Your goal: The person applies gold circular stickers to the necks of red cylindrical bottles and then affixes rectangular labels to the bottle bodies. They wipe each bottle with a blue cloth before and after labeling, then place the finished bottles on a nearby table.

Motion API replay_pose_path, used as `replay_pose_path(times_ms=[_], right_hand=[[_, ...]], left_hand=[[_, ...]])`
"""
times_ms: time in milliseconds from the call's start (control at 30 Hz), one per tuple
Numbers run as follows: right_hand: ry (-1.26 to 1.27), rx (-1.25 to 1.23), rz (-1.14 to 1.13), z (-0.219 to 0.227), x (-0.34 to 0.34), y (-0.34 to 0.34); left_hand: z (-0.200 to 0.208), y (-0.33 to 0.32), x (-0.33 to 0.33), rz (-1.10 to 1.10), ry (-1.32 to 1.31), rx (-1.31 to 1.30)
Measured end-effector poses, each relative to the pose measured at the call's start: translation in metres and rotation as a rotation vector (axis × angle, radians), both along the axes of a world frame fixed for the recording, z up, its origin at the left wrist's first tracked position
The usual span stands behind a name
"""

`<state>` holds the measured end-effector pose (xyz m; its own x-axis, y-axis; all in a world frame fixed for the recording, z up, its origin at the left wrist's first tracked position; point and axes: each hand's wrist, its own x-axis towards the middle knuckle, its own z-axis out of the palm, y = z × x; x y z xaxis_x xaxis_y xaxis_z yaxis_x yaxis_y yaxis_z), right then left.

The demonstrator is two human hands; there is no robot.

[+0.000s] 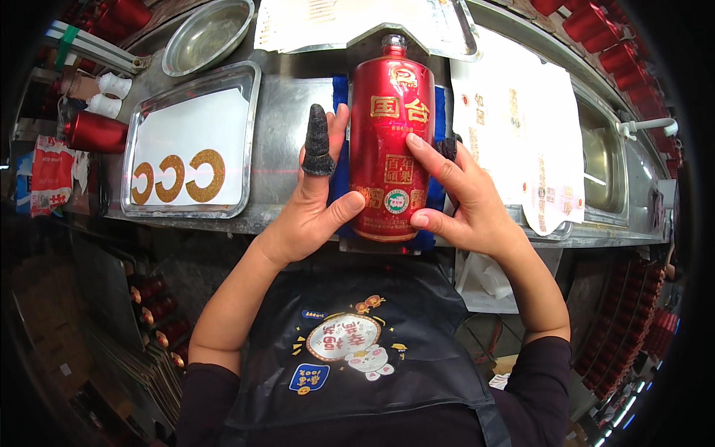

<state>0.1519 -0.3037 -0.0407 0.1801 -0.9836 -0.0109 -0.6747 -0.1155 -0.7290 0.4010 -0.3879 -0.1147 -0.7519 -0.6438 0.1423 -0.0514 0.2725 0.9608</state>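
A glossy red bottle (392, 141) with gold lettering and a dark neck lies on a blue cloth (340, 175), its neck pointing away from me. At its left side is my left hand (316, 197), fingers stretched out and the thumb tip against the bottle's lower left. A black cover wraps one of its fingers. My right hand (469, 197) is at the bottle's right side, index fingertip and thumb tip on the front and spread apart. Another finger there also has a black cover. Neither hand closes around the bottle; its underside is hidden.
On the left stands a metal tray (249, 141) with gold curved pieces on white backing, and a metal bowl (207, 37) behind it. White printed sheets (514, 112) lie at right beside a sink (605, 167). More red bottles (100, 132) are at the far left.
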Motion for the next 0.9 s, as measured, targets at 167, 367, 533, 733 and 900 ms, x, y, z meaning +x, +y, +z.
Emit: replay_pose_path(times_ms=[167,367,533,733,900], right_hand=[[0.002,0.088,-0.013,0.013,-0.002,-0.001],[0.130,0.008,-0.075,0.020,-0.003,-0.018],[0.216,0.024,-0.102,0.020,0.003,-0.019],[0.200,-0.060,-0.112,0.024,0.005,-0.020],[0.256,-0.077,-0.113,0.026,0.006,-0.033]], left_hand=[[0.012,-0.004,-0.001,0.019,0.082,0.042],[0.035,-0.010,-0.013,0.071,-0.063,-0.372],[0.044,-0.007,-0.018,0.118,-0.211,-0.437],[0.042,-0.004,-0.023,0.186,-0.104,-0.423],[0.044,-0.005,-0.028,0.156,-0.149,-0.465]])
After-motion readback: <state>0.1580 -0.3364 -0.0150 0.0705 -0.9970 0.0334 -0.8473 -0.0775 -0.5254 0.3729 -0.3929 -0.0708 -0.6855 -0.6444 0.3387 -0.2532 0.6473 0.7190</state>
